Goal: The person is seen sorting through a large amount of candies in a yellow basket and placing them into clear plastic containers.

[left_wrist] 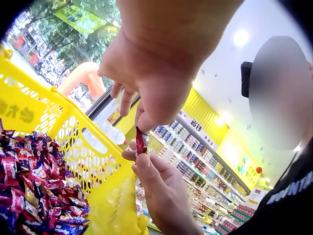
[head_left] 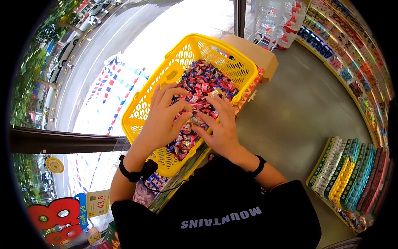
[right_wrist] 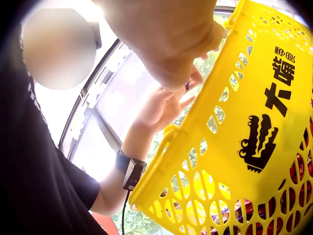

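A small wrapped candy (left_wrist: 141, 142), red with dark ends, is held between both hands in the left wrist view. My left hand (head_left: 162, 115) pinches its upper end with thumb and fingertips. From below, my right hand (left_wrist: 165, 183) pinches the other end. In the head view both hands are over a yellow basket (head_left: 244, 66), with many wrapped candies (head_left: 201, 76) in red, blue and dark wrappers piled inside. The basket's side wall, printed with black characters and a crocodile figure (right_wrist: 257, 144), fills much of the right wrist view.
A cardboard box (head_left: 261, 56) stands beyond the basket. Stocked shelves (head_left: 352, 54) curve along the right, and bundled packs (head_left: 346, 174) stand on the lower right. Large water bottles (head_left: 286, 29) are at the back. A window frame (head_left: 70, 141) and the street lie to the left.
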`<state>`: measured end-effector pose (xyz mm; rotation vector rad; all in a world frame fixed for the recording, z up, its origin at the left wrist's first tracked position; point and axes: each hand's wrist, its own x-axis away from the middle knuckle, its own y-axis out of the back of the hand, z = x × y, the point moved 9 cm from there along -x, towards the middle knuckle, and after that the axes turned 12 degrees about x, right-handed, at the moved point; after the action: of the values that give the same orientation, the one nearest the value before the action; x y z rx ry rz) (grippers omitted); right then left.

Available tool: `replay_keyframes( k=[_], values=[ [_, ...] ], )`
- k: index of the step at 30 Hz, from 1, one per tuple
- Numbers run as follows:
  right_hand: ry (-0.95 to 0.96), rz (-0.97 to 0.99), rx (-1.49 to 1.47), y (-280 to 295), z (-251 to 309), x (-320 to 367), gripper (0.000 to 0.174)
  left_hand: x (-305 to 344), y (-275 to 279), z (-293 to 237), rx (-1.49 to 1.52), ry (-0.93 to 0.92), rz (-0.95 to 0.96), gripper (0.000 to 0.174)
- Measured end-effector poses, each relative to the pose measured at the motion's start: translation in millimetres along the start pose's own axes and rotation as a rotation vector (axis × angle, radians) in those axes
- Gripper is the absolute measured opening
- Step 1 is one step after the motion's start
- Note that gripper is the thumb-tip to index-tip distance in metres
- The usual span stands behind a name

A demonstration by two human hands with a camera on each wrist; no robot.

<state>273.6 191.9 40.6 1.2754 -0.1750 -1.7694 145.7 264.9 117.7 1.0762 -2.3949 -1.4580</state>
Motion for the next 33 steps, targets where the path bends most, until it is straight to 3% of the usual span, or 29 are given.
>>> replay_keyframes(
  k=[1,9,15,18,28,33],
  values=[
    [-0.01,-0.027,-0.077,4.6,1.2,-2.0,0.032,8.2,0.3,-3.0,-0.017,0.013,-0.02,0.01],
    [0.137,0.107,-0.339,0.4,13.5,3.7,0.028,73.2,-7.9,-13.7,-0.152,0.165,-0.135,0.013],
    [0.262,0.181,-0.363,4.1,35.7,15.0,0.024,108.3,-9.1,-30.3,-0.135,0.269,-0.194,0.024],
    [0.284,0.209,-0.36,8.4,52.3,21.1,0.022,125.1,-6.8,-36.5,-0.144,0.228,-0.176,0.028],
    [0.35,0.212,-0.314,-14.6,148.1,47.6,0.027,229.0,31.0,-17.2,-0.133,0.179,-0.297,0.021],
    [0.377,0.206,-0.29,-42.5,220.4,74.3,0.016,305.8,51.5,8.0,-0.051,0.212,-0.317,0.02]
  ],
)
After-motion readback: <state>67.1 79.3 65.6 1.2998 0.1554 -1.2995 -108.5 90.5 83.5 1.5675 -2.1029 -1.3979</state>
